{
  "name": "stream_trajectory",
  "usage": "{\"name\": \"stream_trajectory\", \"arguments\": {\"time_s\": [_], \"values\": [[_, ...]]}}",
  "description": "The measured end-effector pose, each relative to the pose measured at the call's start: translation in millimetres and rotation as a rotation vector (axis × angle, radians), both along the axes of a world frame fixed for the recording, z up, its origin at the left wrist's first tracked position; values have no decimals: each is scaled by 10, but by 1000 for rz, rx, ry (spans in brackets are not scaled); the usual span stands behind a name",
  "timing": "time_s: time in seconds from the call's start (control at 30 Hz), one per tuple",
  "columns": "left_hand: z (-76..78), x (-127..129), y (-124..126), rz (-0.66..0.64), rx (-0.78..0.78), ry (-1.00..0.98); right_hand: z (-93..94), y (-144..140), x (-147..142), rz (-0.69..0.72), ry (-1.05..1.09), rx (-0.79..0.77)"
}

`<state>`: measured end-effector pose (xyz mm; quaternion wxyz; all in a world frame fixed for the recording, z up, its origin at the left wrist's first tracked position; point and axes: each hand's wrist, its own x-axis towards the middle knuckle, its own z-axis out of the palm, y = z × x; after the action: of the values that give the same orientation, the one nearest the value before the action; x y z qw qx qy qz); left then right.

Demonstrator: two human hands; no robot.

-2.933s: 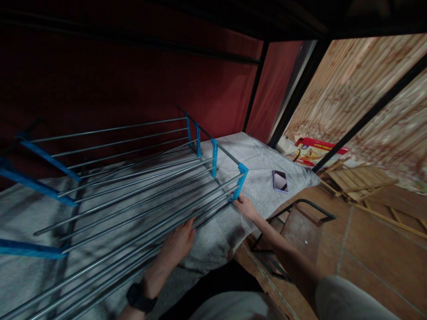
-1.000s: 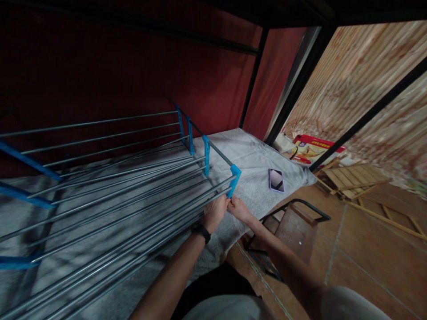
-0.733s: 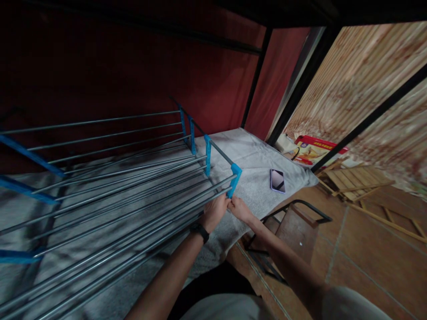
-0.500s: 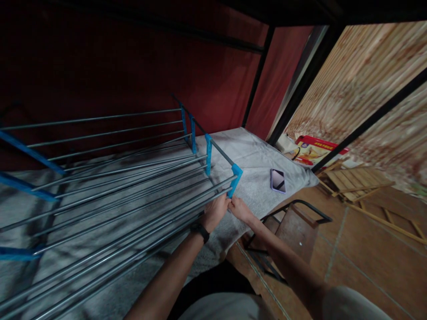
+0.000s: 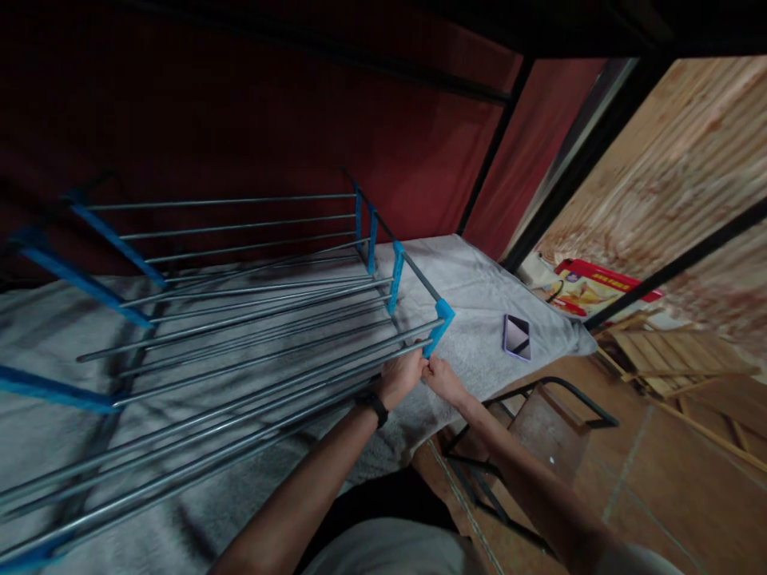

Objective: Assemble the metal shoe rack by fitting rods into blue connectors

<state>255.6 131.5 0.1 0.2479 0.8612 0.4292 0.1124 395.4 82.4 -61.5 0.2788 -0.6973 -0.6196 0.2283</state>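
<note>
A metal drying rack (image 5: 252, 370) with grey rods and blue plastic end brackets lies across the grey cloth (image 5: 464, 275). At its near right corner, my left hand (image 5: 403, 377) is closed around the lower rod where it meets the blue bracket (image 5: 439, 329). A dark watch (image 5: 375, 407) is on that wrist. My right hand (image 5: 442, 378) is closed too, its fingertips pressed together at the lower end of the same bracket, touching my left hand. Both hands' fingers partly hide the joint between rod and bracket.
A phone (image 5: 516, 337) lies on the cloth right of the hands. Beside the cloth's edge stands a metal-framed chair (image 5: 548, 423). A red and yellow box (image 5: 593, 287) and wooden slatted pieces (image 5: 677, 363) are farther right. Dark posts and a red wall enclose the back.
The view has shifted left, so the rack, hands and phone appear farther right, and more of the rack's left end shows. Both hands stay at the same corner bracket.
</note>
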Motion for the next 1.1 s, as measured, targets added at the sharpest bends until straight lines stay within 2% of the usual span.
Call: {"name": "stream_trajectory", "arguments": {"time_s": [0.1,0.13,0.2,0.23,0.33,0.43,0.53,0.57,0.63,0.67,0.73,0.77,0.8,0.83,0.9,0.97,1.0,1.1], "values": [[81,3,-137,22,29,-24,36,-60,-20,-70,-6,30],[103,-18,-185,27,44,-31,44,-69,-19,-53,-1,30],[129,-129,-302,59,88,-34,37,-61,3,-17,12,23],[132,-227,-388,65,112,-38,22,-49,25,-45,15,20],[94,-704,-788,-8,273,-107,-68,-23,122,-58,64,-4],[-17,-1397,-1280,-53,267,-115,-185,-77,214,-10,157,-19],[-89,-2179,-1638,156,265,-163,-264,-259,191,-97,152,16],[-73,-2441,-1709,283,290,-184,-264,-342,138,-138,114,29],[38,-2949,-1776,596,477,-270,-199,-509,-48,-182,19,50],[126,-3189,-1774,785,634,-326,-127,-579,-179,-182,-17,65],[323,-3623,-1712,1115,825,-465,94,-658,-497,-152,-55,99],[407,-3810,-1660,1257,872,-566,233,-665,-674,-123,-51,124],[466,-3974,-1603,1346,856,-678,381,-650,-856,-66,-25,155],[490,-4112,-1545,1396,819,-790,527,-620,-1038,15,8,195],[424,-4314,-1451,1444,698,-961,767,-539,-1386,210,51,276],[225,-4431,-1403,1434,536,-1054,882,-470,-1703,425,77,296],[95,-4468,-1395,1417,447,-1078,881,-448,-1849,537,84,279],[-301,-4535,-1406,1365,231,-1061,676,-427,-2256,794,53,206]]}}
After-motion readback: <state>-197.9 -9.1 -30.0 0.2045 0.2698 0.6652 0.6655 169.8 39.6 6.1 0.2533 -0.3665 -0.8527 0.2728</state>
